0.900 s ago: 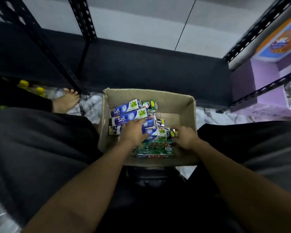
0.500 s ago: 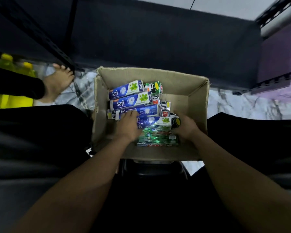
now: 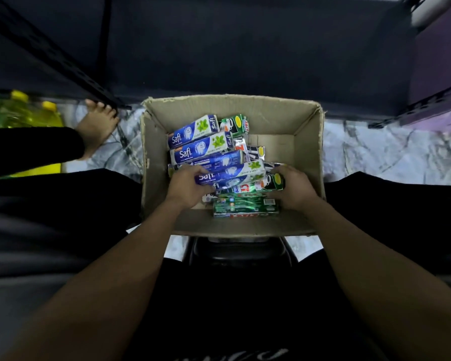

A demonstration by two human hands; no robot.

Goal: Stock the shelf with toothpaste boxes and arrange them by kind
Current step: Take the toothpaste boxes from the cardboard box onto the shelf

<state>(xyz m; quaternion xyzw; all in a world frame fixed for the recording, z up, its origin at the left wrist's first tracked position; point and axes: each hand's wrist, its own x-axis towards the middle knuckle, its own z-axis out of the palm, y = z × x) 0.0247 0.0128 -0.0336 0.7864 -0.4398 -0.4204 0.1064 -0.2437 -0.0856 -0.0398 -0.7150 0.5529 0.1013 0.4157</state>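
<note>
An open cardboard carton (image 3: pixel 307 142) stands on the floor between my knees. Inside lie several blue-and-white Safi toothpaste boxes (image 3: pixel 193 131) and several green toothpaste boxes (image 3: pixel 245 205). My left hand (image 3: pixel 186 186) grips the left end of a blue Safi box (image 3: pixel 235 173) that lies slanted on top of the pile. My right hand (image 3: pixel 292 187) holds the right end of the stack, fingers curled round a green-and-black box (image 3: pixel 270 182). The boxes lower in the pile are mostly hidden.
A dark empty shelf board (image 3: pixel 245 48) of a black metal rack (image 3: pixel 50 56) runs across the top. Yellow bottles (image 3: pixel 24 110) stand at the left beside a bare foot (image 3: pixel 98 128). Purple cartons (image 3: pixel 443 58) sit on the right rack. The floor is marbled tile (image 3: pixel 375 152).
The view has tilted down and the carton looks nearer. My left hand has lifted the end of a blue Safi box, which now lies slanted across the pile; my right hand has barely moved.
</note>
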